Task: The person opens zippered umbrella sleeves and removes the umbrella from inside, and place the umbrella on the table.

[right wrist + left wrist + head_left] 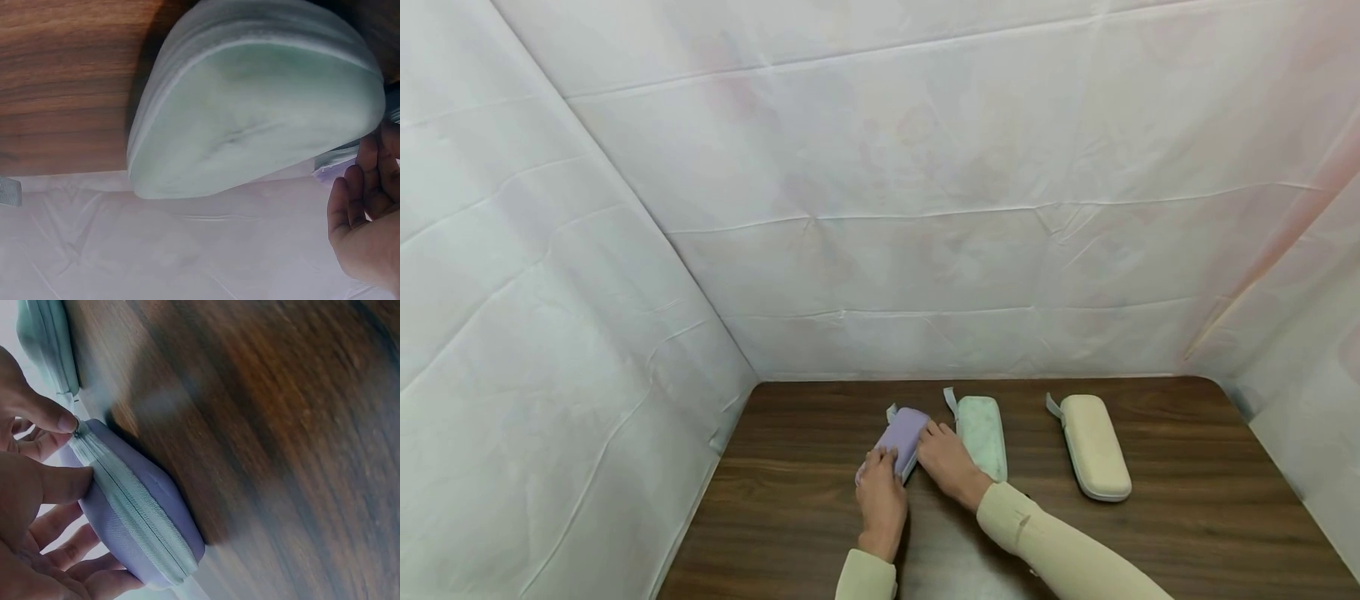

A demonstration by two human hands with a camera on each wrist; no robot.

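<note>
A purple zip case (904, 432) with a pale zipper lies tilted on the table. My left hand (882, 496) grips its near end, thumb on the zipper side and fingers round the purple shell (156, 487). At the far end, my right hand (951, 460) pinches the small zipper pull (77, 430) between thumb and fingers. The zipper looks closed along the stretch that shows in the left wrist view. Just right of the right hand is a mint green zip case (981, 429), which fills much of the right wrist view.
A cream zip case (1096, 446) lies farther right on the dark wooden table (1195, 467). Each case has a strap loop at its far left corner. Pale fabric sheets (925, 250) hang behind and at both sides of the table.
</note>
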